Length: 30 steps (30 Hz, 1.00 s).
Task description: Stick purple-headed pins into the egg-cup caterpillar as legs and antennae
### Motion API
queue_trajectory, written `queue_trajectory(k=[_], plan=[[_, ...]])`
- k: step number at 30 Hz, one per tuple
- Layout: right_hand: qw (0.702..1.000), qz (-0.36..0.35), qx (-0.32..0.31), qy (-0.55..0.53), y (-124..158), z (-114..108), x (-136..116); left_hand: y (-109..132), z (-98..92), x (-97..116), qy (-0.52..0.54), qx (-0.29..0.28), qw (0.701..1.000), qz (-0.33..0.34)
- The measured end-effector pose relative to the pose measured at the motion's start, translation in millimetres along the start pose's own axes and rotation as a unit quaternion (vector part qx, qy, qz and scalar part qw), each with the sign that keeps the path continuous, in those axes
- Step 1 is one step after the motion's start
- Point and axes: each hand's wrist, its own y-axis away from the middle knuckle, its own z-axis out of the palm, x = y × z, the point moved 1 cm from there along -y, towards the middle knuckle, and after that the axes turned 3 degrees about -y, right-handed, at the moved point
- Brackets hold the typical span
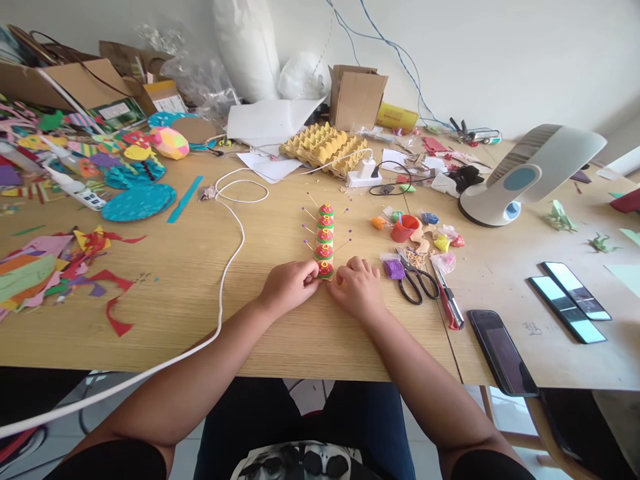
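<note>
In the head view, a caterpillar-like craft (325, 235) lies lengthwise on the table. Its row of bumps is red on top with green lower edges and yellow rings, and thin legs with purple tips stick out at both sides. My left hand (289, 287) is closed at the near left end of the craft, its fingertips touching the last bump. At the near right side, my right hand (361, 287) has its fingers curled, with thumb and fingertips against the same bump. What lies right between the fingertips is partly hidden.
Right of the hands are black-handled scissors (419, 283), a utility knife (450, 297), purple clay (394, 268), a red cup (404, 229) and a phone (503, 350). A white cable (233, 267) crosses left. Yellow egg cartons (323, 147) and a white lamp-like device (525, 177) stand behind.
</note>
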Motion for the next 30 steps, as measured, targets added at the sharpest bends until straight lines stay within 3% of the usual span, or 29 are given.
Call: queue_trajectory(k=[14, 22, 30], plan=[[0.999, 0.016, -0.012, -0.040, -1, 3, 4, -5, 1.7, -1, -0.025, 0.013, 0.997, -0.065], [0.997, 0.025, -0.012, -0.075, -2, 2, 6, -3, 0.6, 1, 0.016, 0.017, 0.998, -0.050], [0.987, 0.058, 0.013, -0.150, -8, 0, 18, -1, -2.4, 3, 0.068, -0.029, 0.996, -0.058]])
